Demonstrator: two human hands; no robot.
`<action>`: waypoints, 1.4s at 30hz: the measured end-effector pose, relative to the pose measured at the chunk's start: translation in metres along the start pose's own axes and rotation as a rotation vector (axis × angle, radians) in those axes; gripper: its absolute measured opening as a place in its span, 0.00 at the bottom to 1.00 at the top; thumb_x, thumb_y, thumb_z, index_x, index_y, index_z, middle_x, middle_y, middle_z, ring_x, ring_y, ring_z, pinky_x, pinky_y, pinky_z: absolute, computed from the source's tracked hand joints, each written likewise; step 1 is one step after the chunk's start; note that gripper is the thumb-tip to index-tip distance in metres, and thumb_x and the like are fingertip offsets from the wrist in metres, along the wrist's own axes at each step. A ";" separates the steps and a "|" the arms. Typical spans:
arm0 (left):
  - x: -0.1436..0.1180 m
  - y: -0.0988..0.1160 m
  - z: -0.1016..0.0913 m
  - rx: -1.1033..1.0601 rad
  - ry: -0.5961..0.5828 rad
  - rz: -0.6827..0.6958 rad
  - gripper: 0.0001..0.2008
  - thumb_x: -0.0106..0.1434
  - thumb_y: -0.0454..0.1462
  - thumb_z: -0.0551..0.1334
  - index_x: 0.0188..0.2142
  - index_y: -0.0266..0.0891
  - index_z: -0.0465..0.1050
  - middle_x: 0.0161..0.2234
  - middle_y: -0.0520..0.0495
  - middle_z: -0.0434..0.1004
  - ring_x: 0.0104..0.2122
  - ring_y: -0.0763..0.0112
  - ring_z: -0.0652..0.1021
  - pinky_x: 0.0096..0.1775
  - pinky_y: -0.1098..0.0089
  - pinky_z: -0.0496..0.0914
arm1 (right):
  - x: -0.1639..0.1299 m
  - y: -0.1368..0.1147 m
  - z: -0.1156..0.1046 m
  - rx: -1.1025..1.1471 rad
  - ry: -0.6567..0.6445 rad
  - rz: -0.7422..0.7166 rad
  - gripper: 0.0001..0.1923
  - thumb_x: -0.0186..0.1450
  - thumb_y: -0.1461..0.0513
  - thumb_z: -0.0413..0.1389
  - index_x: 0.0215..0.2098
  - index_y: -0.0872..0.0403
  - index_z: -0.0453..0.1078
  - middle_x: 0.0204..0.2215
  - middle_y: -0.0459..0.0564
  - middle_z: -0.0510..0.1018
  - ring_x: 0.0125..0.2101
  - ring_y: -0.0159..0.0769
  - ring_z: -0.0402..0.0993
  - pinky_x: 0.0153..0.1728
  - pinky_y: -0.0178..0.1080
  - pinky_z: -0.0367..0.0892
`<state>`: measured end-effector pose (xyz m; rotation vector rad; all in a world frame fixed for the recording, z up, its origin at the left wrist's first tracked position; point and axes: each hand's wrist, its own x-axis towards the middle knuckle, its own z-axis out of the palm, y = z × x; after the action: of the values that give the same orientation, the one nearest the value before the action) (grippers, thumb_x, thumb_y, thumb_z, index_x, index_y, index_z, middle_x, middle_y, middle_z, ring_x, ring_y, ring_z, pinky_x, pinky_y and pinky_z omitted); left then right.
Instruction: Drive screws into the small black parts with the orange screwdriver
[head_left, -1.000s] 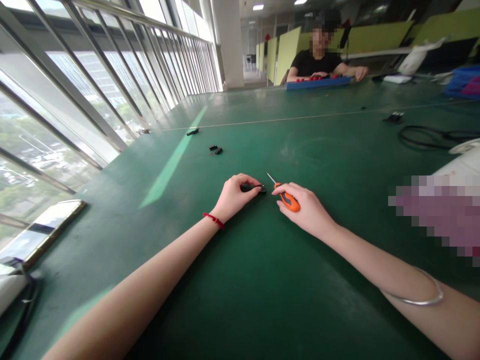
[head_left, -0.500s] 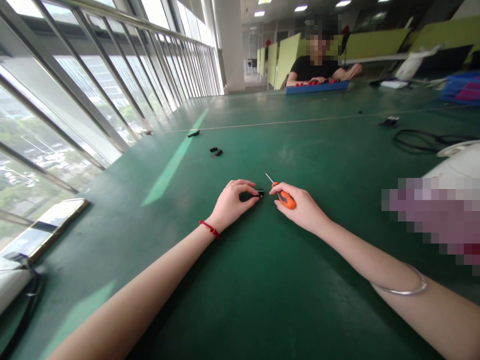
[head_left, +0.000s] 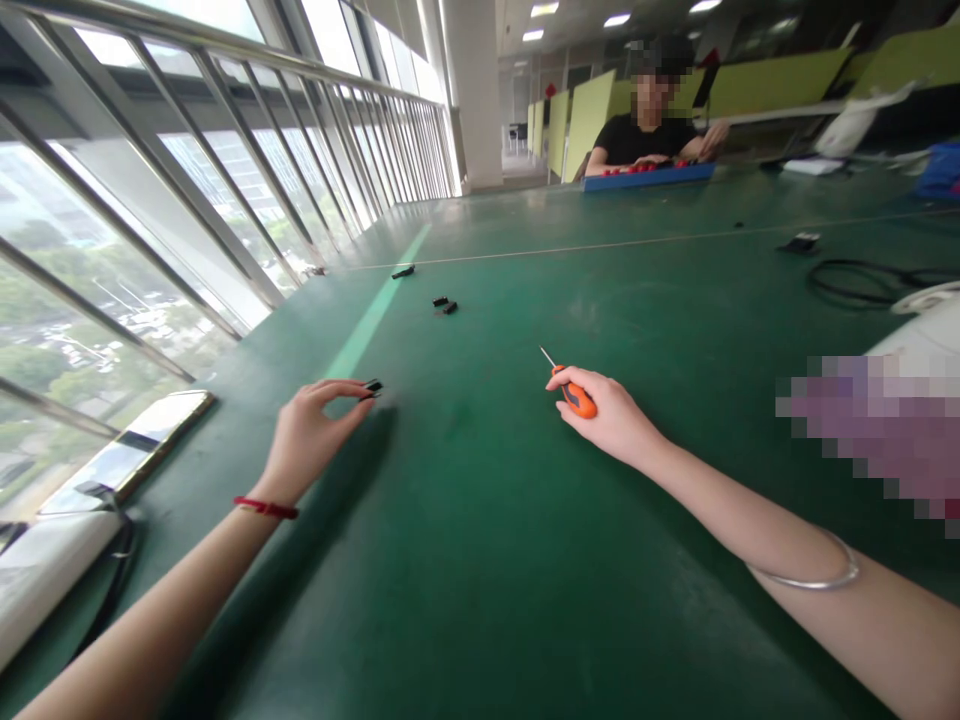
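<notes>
Between thumb and fingertips, my left hand (head_left: 311, 430) pinches a small black block-like part (head_left: 373, 386), raised above the green table (head_left: 465, 520). The part's exact kind is too small to make out. My right hand (head_left: 607, 410) is closed round the orange and dark grey handle of a screwdriver (head_left: 579, 400), close to the tabletop. Its thin metal shaft points away from me and a little left. Beyond my hands lie small black pieces (head_left: 445, 306) side by side, and farther back a longer black piece (head_left: 403, 272).
A phone (head_left: 169, 425) and a white object with a cable (head_left: 67, 565) lie at the left by the metal railing (head_left: 247, 170). Across the table a person (head_left: 649, 130) sits behind a blue tray (head_left: 649, 178) with red items. A black cable (head_left: 855, 285) lies at right.
My left hand has lifted the small black part off the table and moved left, away from the screwdriver. My right hand keeps its grip, nearly still. The view has shifted slightly left.
</notes>
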<state>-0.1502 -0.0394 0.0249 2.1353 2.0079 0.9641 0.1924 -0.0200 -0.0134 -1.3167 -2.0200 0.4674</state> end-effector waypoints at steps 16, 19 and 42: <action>-0.025 -0.087 -0.078 0.204 0.056 -0.606 0.19 0.50 0.47 0.62 0.39 0.41 0.76 0.31 0.52 0.78 0.35 0.62 0.74 0.32 0.72 0.62 | -0.001 0.002 0.003 -0.063 -0.003 -0.011 0.09 0.57 0.66 0.53 0.37 0.51 0.67 0.39 0.48 0.77 0.38 0.41 0.72 0.42 0.45 0.64; -0.018 -0.091 -0.082 0.191 0.096 -0.595 0.16 0.48 0.45 0.63 0.36 0.41 0.77 0.31 0.53 0.78 0.35 0.64 0.74 0.33 0.73 0.62 | -0.001 0.002 0.002 -0.069 0.001 -0.017 0.09 0.57 0.66 0.53 0.36 0.50 0.67 0.39 0.48 0.77 0.37 0.41 0.72 0.41 0.45 0.64; -0.015 -0.084 -0.078 0.184 0.073 -0.603 0.19 0.46 0.47 0.64 0.34 0.40 0.78 0.24 0.53 0.76 0.30 0.65 0.73 0.30 0.72 0.62 | -0.001 0.000 0.000 -0.060 -0.002 -0.027 0.09 0.56 0.66 0.53 0.36 0.51 0.67 0.39 0.49 0.77 0.38 0.41 0.73 0.41 0.46 0.65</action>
<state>-0.2605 -0.0691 0.0440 1.4014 2.6223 0.7834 0.1926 -0.0211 -0.0141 -1.3237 -2.0654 0.3985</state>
